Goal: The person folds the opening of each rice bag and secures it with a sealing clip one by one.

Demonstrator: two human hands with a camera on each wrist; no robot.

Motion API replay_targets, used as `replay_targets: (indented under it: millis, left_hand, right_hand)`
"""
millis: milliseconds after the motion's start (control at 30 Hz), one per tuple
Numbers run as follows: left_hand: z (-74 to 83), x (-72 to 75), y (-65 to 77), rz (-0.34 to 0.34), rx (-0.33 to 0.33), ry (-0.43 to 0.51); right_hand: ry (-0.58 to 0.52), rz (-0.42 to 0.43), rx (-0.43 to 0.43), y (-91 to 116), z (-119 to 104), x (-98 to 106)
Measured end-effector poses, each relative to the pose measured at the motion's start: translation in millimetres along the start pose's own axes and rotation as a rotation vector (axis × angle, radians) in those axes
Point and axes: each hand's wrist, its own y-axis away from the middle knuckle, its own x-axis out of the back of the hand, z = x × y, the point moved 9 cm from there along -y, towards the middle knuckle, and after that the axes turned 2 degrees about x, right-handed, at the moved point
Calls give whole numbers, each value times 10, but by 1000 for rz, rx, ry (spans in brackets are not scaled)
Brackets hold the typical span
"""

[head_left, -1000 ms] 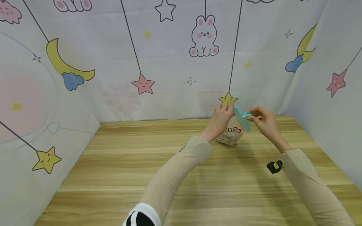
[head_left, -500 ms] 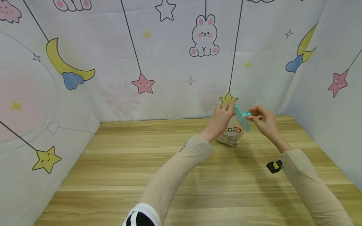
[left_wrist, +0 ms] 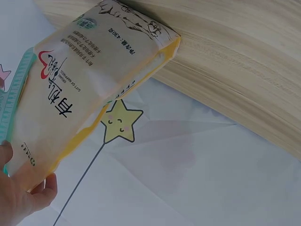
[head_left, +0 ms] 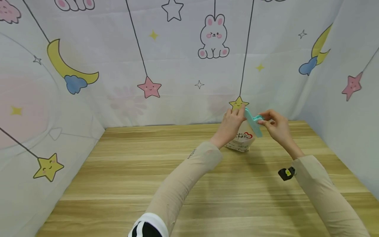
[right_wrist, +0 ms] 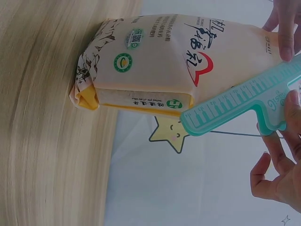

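Note:
A cream printed food bag (head_left: 240,143) with a red heart stands on the table near the back wall. My left hand (head_left: 230,126) grips its top; thumb and fingers on that end show in the left wrist view, at the lower left. My right hand (head_left: 277,129) pinches the handle of a teal bag clip (head_left: 253,123), which slants along the bag's right side. In the right wrist view, the clip's long ridged bar (right_wrist: 230,104) lies diagonally across the bag's upper part, and a left fingertip is at its upper end. Whether the bag's edge sits between the clip's bars I cannot tell.
The wood-grain table (head_left: 133,177) reaches to a white cloth backdrop (head_left: 180,59) printed with stars, moons and a rabbit. Cloth walls also stand at the left and right. A small black-and-yellow item (head_left: 286,173) sits at the right sleeve's cuff.

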Motion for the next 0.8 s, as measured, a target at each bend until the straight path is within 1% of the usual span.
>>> replay_targets:
  millis: [300,433,700,800]
  left_hand:
    - [-12,-3,-2,-15,7,15]
    - [-8,-2,-8,-8,-2,29]
    - [31,15,-12,2,-41,-12]
    - [34,33,-6,6,-42,6]
  right_hand:
    - [-13,12,10,-2,-14,-8]
    - [-22,10,14,15,-6,-25]
    - [-64,-1,-12,59,36,-70]
    - [-57,-13,-32,70,71,-91]
